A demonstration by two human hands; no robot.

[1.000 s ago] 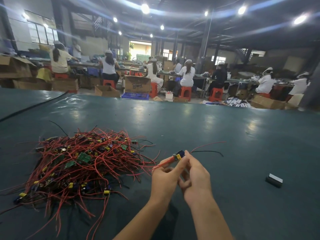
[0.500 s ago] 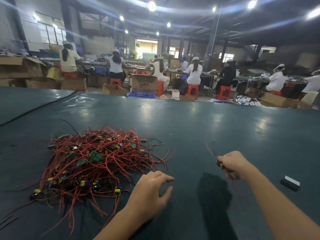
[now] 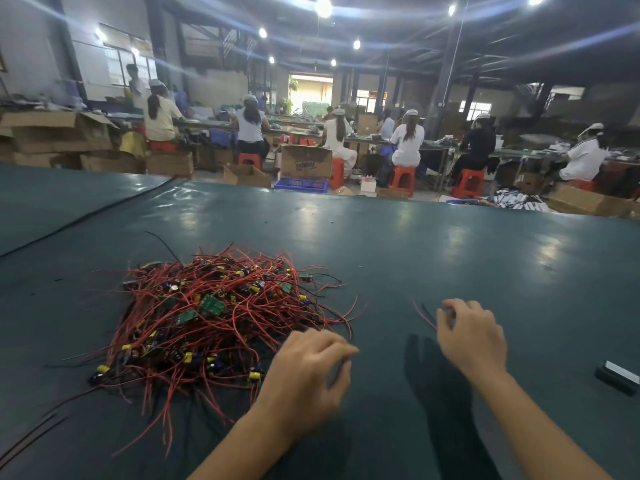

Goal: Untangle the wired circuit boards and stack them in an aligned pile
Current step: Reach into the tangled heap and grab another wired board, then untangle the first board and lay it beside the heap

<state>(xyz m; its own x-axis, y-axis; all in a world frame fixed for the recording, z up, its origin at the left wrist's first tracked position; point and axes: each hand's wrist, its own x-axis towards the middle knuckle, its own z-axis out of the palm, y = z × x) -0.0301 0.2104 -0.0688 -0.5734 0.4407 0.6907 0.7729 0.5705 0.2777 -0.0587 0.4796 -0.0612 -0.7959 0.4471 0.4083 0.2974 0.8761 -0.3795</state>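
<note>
Most of the job looks undone: the tangled pile (image 3: pixel 214 317) of red-wired circuit boards lies heaped on the left-centre of the green tabletop (image 3: pixel 450 258), with green boards and yellow parts knotted through it, and no aligned stack shows anywhere. At best 1 piece has been separated. That single wired board (image 3: pixel 425 315) sits well apart from the pile, to its right. Only its red and black leads poke out beside the right grip (image 3: pixel 471 337), whose fingers are curled down over it at the tabletop; the board itself is hidden under them. The left grip (image 3: pixel 308 368) hovers at the pile's near right edge, fingers loosely bent and holding nothing, close to the outermost wire ends. A small black block (image 3: pixel 618 375) lies at the far right edge, untouched.

Compared with 1.0 s ago, the 2 grips have parted: then both pinched the 1 board together in the middle, its leads trailing right. At 0.5 s ago the right grip had carried it off to the right while the left, flat and released, rested short of the pile. Now the right grip has dropped lower toward the tabletop, likely to start the stack there, and the left has closed in on the tangle, probably for the next board.
</note>
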